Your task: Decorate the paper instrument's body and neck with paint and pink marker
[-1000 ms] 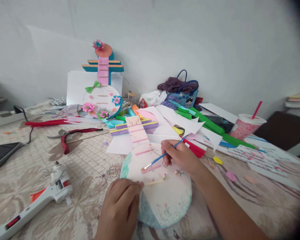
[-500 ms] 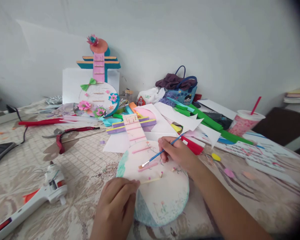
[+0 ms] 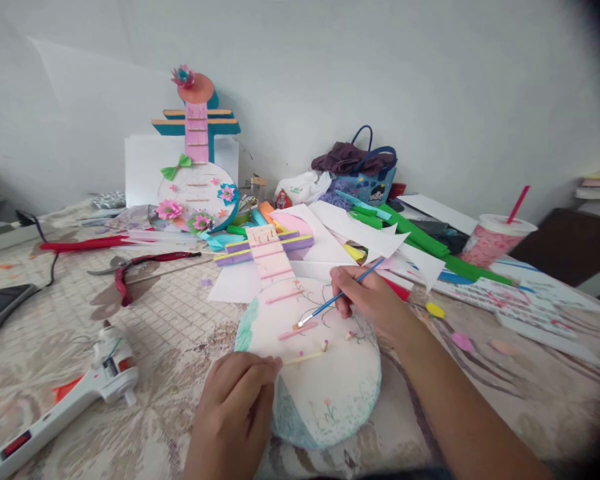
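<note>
A round-bodied model lute [image 3: 340,393], painted green and blue along parts of its rim, lies flat before me with its pink-striped neck [image 3: 271,253] pointing away. My right hand [image 3: 355,293] is closed round a blue paintbrush [image 3: 325,307]. The brush tip is at a pink stick [image 3: 298,331] across the body. At the left rim, my left hand [image 3: 240,393] has its fingers curled together, fingertips at the end of an unpainted stick [image 3: 303,359]; its grip underneath is hidden. Small pegs [image 3: 325,345] stand on the body.
A finished-looking flowered lute [image 3: 197,183] leans against white board at the back. A glue gun [image 3: 100,380] and red-handled pliers [image 3: 125,273] lie left. Paper scraps [image 3: 355,227], a blue bag [image 3: 375,180] and a cup with a straw [image 3: 497,240] stand or lie behind and right.
My right hand has moved slightly right and up with the paintbrush, and the brush tip has shifted right along the pink stick. My left hand stays at the rim.
</note>
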`<state>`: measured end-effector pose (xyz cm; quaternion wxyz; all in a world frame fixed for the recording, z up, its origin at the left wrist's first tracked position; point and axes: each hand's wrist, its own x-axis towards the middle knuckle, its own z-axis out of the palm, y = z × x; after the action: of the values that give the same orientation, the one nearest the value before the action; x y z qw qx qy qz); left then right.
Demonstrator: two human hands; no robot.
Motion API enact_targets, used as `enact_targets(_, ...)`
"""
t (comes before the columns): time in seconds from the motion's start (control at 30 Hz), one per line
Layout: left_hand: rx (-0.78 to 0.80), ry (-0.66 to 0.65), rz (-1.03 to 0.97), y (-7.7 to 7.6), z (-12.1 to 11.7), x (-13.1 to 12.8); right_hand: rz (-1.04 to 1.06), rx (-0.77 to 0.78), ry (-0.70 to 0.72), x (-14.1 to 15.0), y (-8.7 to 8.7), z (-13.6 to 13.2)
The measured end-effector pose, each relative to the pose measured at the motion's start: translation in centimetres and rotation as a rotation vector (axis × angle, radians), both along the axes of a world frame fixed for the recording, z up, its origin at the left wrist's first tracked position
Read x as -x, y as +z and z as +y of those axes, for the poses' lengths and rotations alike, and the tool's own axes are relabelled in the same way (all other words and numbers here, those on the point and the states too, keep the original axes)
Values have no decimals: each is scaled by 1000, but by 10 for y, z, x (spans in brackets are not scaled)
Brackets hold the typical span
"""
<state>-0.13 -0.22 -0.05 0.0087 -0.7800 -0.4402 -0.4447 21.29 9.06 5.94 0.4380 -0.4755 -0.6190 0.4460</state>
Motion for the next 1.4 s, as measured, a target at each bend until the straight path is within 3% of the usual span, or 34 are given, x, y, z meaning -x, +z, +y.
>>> enact_targets(0.33,-15,-20,-21,0,1,-1,24,20,45,8,-6,0)
enact_targets(0.77,-34,-13,-8,1,1,-1,-54,-39,-89,-9,4,0)
enact_targets(1.4,-46,-12,-9,3,2,-1,-54,-42,-125,-11,4,0)
